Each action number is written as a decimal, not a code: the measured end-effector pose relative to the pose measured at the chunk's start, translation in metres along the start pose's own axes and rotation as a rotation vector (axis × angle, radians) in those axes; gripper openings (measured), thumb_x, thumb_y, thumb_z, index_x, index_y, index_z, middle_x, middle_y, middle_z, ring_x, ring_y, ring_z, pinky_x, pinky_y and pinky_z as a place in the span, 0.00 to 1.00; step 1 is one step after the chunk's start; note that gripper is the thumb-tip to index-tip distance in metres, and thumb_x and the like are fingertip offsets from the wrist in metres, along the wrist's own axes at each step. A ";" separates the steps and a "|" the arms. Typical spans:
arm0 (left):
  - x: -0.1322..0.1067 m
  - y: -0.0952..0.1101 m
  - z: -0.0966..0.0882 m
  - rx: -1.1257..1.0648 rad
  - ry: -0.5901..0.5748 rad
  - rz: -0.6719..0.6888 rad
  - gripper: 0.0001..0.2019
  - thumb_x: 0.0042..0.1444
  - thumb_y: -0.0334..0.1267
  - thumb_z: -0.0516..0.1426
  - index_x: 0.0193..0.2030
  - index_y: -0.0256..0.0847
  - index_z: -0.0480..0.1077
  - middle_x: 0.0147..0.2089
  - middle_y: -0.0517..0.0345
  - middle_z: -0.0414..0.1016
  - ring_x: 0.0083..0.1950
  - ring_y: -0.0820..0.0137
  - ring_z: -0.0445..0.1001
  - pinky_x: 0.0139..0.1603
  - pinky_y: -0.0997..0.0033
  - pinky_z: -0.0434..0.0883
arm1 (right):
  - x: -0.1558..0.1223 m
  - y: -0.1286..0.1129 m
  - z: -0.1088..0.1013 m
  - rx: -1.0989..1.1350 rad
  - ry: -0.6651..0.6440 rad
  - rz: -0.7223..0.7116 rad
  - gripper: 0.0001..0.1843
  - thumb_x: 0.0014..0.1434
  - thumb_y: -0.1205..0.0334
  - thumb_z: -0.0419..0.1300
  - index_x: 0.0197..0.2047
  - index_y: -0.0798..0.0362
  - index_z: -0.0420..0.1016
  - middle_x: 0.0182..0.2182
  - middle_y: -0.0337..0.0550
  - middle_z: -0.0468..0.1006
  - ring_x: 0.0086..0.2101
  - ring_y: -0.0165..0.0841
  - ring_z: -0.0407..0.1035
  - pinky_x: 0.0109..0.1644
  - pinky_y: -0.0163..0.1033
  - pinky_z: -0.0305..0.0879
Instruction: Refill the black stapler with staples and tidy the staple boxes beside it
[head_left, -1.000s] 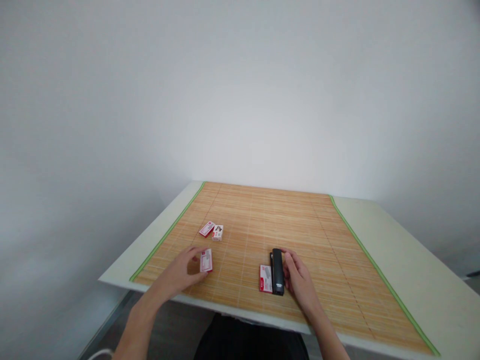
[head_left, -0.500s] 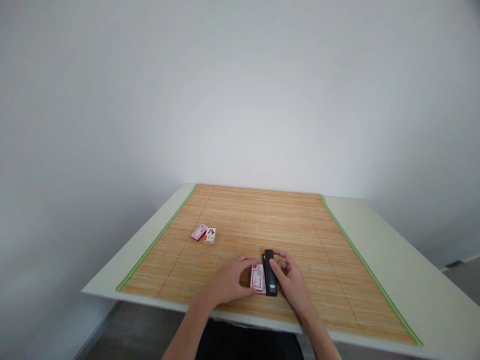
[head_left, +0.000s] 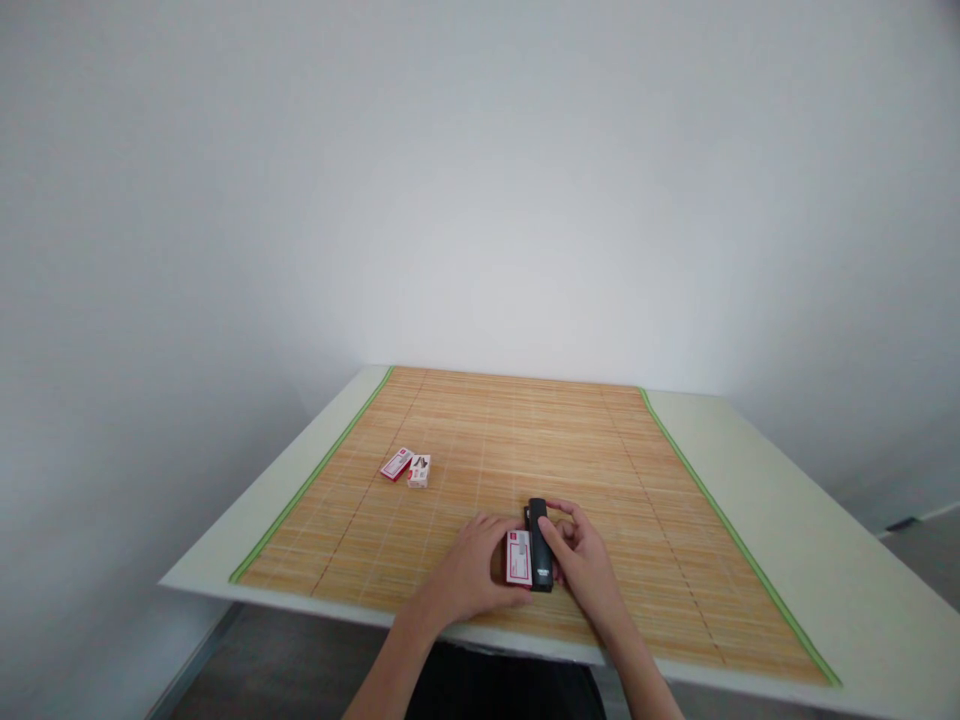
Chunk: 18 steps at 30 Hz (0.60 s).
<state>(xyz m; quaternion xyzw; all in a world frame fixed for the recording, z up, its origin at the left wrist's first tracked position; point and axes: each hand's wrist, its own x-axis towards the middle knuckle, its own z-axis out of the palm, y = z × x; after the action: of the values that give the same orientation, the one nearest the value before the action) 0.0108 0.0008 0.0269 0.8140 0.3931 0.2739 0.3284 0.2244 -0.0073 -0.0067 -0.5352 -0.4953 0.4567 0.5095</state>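
A black stapler (head_left: 538, 535) lies on the bamboo mat (head_left: 525, 440) near the front edge. My right hand (head_left: 583, 562) is curled against its right side, thumb and fingers on it. A small red and white box (head_left: 518, 558) sits tight against the stapler's left side. My left hand (head_left: 469, 568) grips this box with its fingertips. Whether a second box lies under it is hidden.
Two more small red and white boxes (head_left: 396, 464) (head_left: 418, 470) lie side by side on the mat's left part. The mat has green edging and covers a pale table (head_left: 787, 500). A white wall stands behind.
My left hand picked up a small box from the mat's left and carried it right to the stapler. My right hand stayed on the stapler.
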 end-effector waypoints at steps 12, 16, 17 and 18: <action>0.004 -0.128 -0.167 0.428 0.243 -0.322 0.35 0.45 0.29 0.60 0.64 0.45 0.69 0.68 0.52 0.68 0.68 0.54 0.64 0.69 0.54 0.58 | 0.001 0.001 -0.002 0.014 0.049 0.018 0.28 0.63 0.37 0.62 0.56 0.49 0.71 0.19 0.29 0.67 0.15 0.27 0.61 0.16 0.31 0.54; 0.013 -0.132 -0.172 0.417 0.106 -0.306 0.34 0.40 0.30 0.61 0.59 0.47 0.73 0.63 0.54 0.73 0.62 0.57 0.70 0.65 0.61 0.62 | 0.001 0.004 -0.001 -0.023 0.057 -0.010 0.27 0.62 0.38 0.63 0.51 0.51 0.74 0.20 0.30 0.67 0.14 0.26 0.59 0.16 0.32 0.53; 0.013 -0.130 -0.174 0.412 0.083 -0.308 0.32 0.39 0.31 0.62 0.57 0.46 0.74 0.59 0.54 0.75 0.59 0.57 0.72 0.62 0.62 0.65 | 0.001 0.005 -0.001 -0.027 0.058 -0.013 0.27 0.62 0.38 0.63 0.51 0.51 0.74 0.19 0.30 0.66 0.14 0.26 0.59 0.16 0.32 0.53; 0.013 -0.128 -0.177 0.408 0.068 -0.314 0.30 0.39 0.33 0.63 0.54 0.45 0.75 0.56 0.54 0.77 0.55 0.58 0.74 0.59 0.64 0.67 | 0.001 0.005 -0.001 -0.029 0.060 -0.015 0.26 0.62 0.38 0.62 0.51 0.52 0.74 0.19 0.30 0.66 0.15 0.27 0.59 0.16 0.32 0.53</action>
<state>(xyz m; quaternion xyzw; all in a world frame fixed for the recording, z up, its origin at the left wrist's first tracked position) -0.1654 0.1287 0.0457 0.7826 0.5726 0.1620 0.1827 0.2260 -0.0060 -0.0118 -0.5524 -0.4904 0.4295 0.5195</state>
